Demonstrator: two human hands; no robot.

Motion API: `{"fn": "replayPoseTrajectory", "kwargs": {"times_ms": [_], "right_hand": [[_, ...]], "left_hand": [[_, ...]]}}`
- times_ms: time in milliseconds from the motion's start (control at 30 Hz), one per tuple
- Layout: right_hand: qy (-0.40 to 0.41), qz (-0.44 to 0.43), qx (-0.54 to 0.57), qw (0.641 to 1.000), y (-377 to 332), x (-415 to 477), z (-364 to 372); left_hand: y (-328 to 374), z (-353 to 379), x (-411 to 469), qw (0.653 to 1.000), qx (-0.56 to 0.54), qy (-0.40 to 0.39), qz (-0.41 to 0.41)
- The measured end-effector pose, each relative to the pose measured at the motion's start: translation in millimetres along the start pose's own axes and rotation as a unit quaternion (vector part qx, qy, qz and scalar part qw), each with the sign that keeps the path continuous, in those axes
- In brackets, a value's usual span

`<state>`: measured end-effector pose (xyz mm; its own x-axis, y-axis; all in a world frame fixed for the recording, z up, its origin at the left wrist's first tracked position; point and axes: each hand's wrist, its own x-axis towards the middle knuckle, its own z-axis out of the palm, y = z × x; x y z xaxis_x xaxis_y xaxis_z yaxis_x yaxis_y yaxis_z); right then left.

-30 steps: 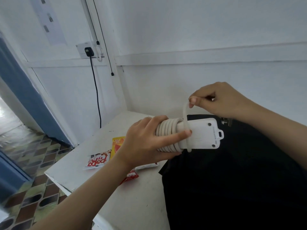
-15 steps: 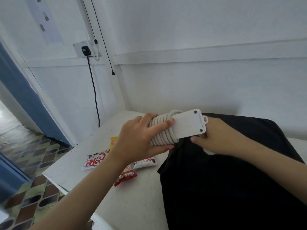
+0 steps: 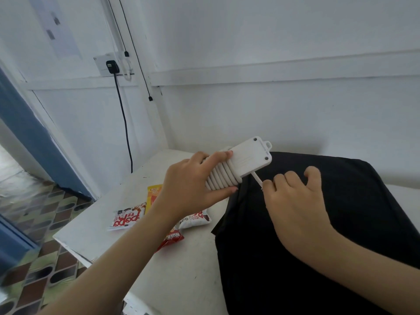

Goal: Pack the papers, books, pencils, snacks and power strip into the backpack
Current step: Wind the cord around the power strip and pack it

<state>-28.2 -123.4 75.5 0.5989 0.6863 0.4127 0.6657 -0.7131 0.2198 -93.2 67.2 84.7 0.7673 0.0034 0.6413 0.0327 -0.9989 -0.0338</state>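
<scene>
- The left hand (image 3: 188,189) gripped the white power strip (image 3: 247,159) at its wound end, fingers over the coils and thumb beneath.
- The strip was held in the air, tilted, above the left edge of the black backpack (image 3: 341,223).
- The cord (image 3: 221,178) was wound in tight turns about the strip's body. A short free length ran down to the right hand (image 3: 295,201).
- The right hand's fingers were curled round that free length, just over the backpack.
- The backpack lay flat on the white surface (image 3: 181,280).
- Snack packets (image 3: 127,220) lay on the surface left of the backpack, partly hidden by the left forearm.
- A black plug sat in a wall socket (image 3: 109,64) beyond the surface.
</scene>
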Motion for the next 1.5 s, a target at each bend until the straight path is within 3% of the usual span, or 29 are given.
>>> {"fn": "replayPoseTrajectory", "kwargs": {"times_ms": [67, 333, 533, 833, 933, 1067, 1200, 1300, 1500], "right_hand": [[-0.030, 0.001, -0.007, 1.000, -1, 1, 4], [0.122, -0.028, 0.081, 0.989, 2, 5, 5], [0.094, -0.088, 0.083, 0.988, 11, 5, 7], [0.157, -0.228, 0.002, 0.961, 25, 4, 15], [0.108, -0.225, 0.036, 0.968, 31, 7, 19], [-0.032, -0.206, 0.064, 0.976, 34, 11, 30], [-0.188, -0.207, 0.199, 0.939, 41, 13, 35], [-0.199, -0.204, 0.262, 0.922, 42, 9, 43], [-0.133, -0.194, 0.335, 0.912, 37, 0, 59]], "left_hand": [[3, 1, 2, 1.000, 0.007, -0.008, -0.020], [6, 8, 3, 0.998, 0.007, -0.018, -0.061], [10, 11, -1, 0.997, 0.001, -0.030, -0.068], [13, 10, -9, 0.982, -0.015, -0.183, -0.036], [16, 13, -14, 0.981, -0.020, -0.190, -0.013], [20, 12, -17, 0.979, -0.056, -0.194, -0.017], [22, 20, -23, 0.972, -0.095, -0.216, -0.013], [24, 28, -28, 0.969, -0.089, -0.231, -0.003], [22, 31, -32, 0.960, -0.102, -0.260, -0.010]]}}
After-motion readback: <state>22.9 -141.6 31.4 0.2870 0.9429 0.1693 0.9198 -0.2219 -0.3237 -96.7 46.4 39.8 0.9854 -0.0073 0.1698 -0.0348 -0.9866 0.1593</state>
